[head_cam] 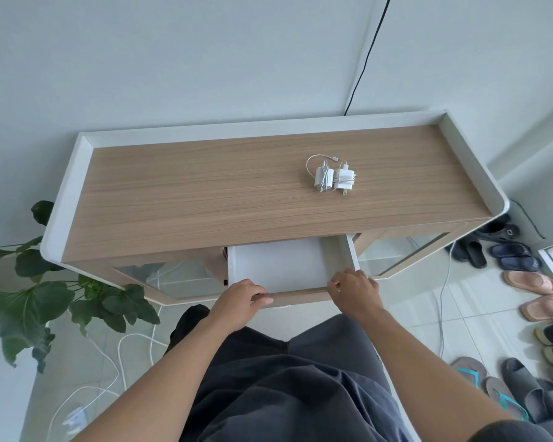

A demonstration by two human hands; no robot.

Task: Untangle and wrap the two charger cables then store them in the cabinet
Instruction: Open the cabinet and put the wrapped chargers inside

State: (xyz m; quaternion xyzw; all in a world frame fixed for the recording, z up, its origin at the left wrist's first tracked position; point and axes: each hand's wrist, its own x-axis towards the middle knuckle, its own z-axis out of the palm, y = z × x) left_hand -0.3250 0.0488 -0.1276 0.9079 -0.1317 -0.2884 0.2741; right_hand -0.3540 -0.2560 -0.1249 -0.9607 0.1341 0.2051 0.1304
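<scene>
Now at the drawer: the white drawer (278, 266) in the middle of the cabinet (237, 193) stands pulled out toward the person, and its pale floor shows.
Left hand: the left hand (241, 296) grips the left part of the drawer's wooden front edge, with the fingers curled over the top and the thumb along the front.
Right hand: the right hand (355, 290) grips the right end of the same edge, with the fingers bent closely over it and nothing else in them.
Why two hands: I judge that a grip at both ends keeps the drawer straight on its slides.
Charger cables: the first charger (321, 177) and the second charger (345, 177), both white, lie on the wooden top, right of the centre, touching side by side. Each has its cable wound round the body, and one loose loop with a plug end sticks out toward the wall.
Why they lie there: probably so that both hands are free for the drawer. They are just behind the opening.
Task state: untangling and wrapping look done; the storing is not yet done.
Hidden: the back of the drawer goes under the top. The fingertips are behind the edge. I cannot tell which charger owns the loose loop.
Hard to see: the glass door (173, 279) only reflects, so its inside is unclear.
Cut off: the white floor cables (109, 362) pass behind the left arm.
</scene>
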